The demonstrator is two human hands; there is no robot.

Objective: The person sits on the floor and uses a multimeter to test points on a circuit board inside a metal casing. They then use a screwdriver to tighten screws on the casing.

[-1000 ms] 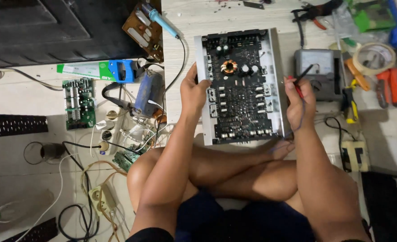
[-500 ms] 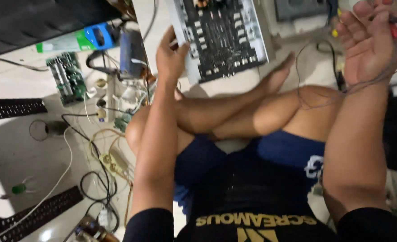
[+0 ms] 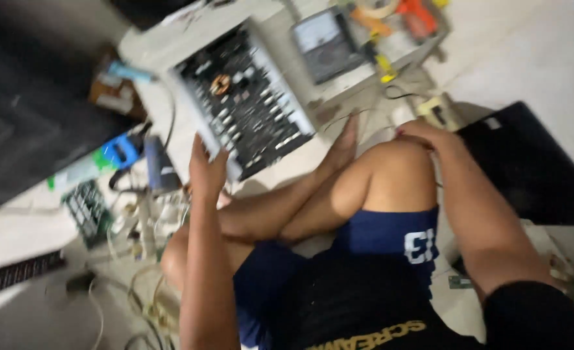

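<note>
I sit cross-legged on the floor, and the picture is blurred. An open metal chassis with a black circuit board point(image 3: 248, 110) lies tilted in front of my legs. My left hand point(image 3: 206, 172) grips its near-left corner, fingers over the rim. My right hand point(image 3: 423, 133) rests on my raised right knee, away from the board. A small red tip shows at its fingers, but whether it holds anything is too blurred to tell. A grey analog meter point(image 3: 322, 42) lies just beyond the chassis.
A small green circuit board point(image 3: 87, 210), a blue tool point(image 3: 125, 152) and tangled wires point(image 3: 144, 304) lie left of my legs. An orange tool point(image 3: 417, 16) sits in a tray behind the meter. A black flat case point(image 3: 527, 168) lies at the right, a black slatted strip point(image 3: 14, 275) at far left.
The view has swung and tilted. My right hand has come down from the air onto my right knee. My left hand has stayed on the chassis corner.
</note>
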